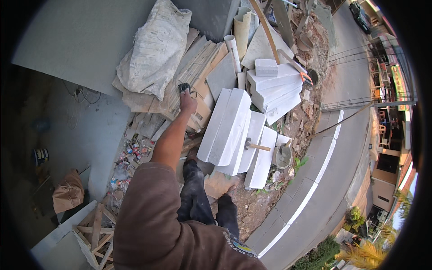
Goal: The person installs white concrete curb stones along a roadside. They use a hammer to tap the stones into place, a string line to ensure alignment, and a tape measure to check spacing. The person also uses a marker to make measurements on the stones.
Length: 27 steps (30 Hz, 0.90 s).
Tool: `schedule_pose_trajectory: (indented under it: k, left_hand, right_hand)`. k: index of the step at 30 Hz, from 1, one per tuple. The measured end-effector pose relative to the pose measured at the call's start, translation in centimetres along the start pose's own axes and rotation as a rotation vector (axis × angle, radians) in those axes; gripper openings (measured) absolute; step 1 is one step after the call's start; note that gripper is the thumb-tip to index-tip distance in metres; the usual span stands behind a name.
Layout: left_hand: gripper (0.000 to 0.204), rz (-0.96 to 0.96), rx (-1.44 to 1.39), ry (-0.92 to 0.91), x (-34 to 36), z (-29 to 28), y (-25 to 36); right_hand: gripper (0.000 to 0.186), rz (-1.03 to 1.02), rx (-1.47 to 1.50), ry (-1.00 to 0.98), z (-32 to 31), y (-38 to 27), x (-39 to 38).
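Note:
My left hand [188,102] reaches out over a stack of flat tiles or boards with cardboard [192,74]. Its fingers are closed on a small black object [184,87] with a dark loop or cord beside it; its exact kind is too small to tell. Right of that hand stand long white building blocks [223,128], leaning side by side. A hammer [258,146] with a wooden handle lies across the nearer ones. My right hand is not in view.
A dusty white sack [155,47] lies on the stack. More white blocks [276,92], a saw with an orange handle [307,79] and pipes [243,29] are beyond. A bucket [282,157] stands by the blocks. Litter [130,153] and a wooden frame [96,231] are at left; a road runs right.

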<state>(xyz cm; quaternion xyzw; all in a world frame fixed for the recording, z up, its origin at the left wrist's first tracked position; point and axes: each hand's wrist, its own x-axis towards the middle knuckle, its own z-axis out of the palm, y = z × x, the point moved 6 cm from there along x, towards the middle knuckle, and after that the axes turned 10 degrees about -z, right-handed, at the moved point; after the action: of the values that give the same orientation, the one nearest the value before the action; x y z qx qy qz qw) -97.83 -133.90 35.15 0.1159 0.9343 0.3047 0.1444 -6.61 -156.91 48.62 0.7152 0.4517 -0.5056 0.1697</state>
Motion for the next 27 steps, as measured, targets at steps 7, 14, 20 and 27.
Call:
schedule_pose_trajectory:
  k: [7, 14, 20, 27]
  left_hand:
    - [0.073, -0.371, 0.238, -0.154, 9.6, 4.0, -7.0]
    - [0.069, -0.231, 0.16, -0.147, 7.1, 4.1, -4.3]
    - [0.058, -0.301, -0.756, -0.716, -6.9, -1.2, 4.4]
    - [0.043, -0.51, -1.132, -1.361, -34.7, -0.1, 12.6]
  right_hand:
    - [0.041, 0.198, 0.08, 0.293, 2.6, 4.4, -11.9]
    - [0.034, 0.126, 0.32, 0.416, 5.7, 6.5, -15.5]
    - [0.025, 0.223, 0.586, 0.512, 7.1, 3.5, -11.2]
    - [0.023, 0.082, 0.849, 0.43, 1.5, 5.9, -0.7]
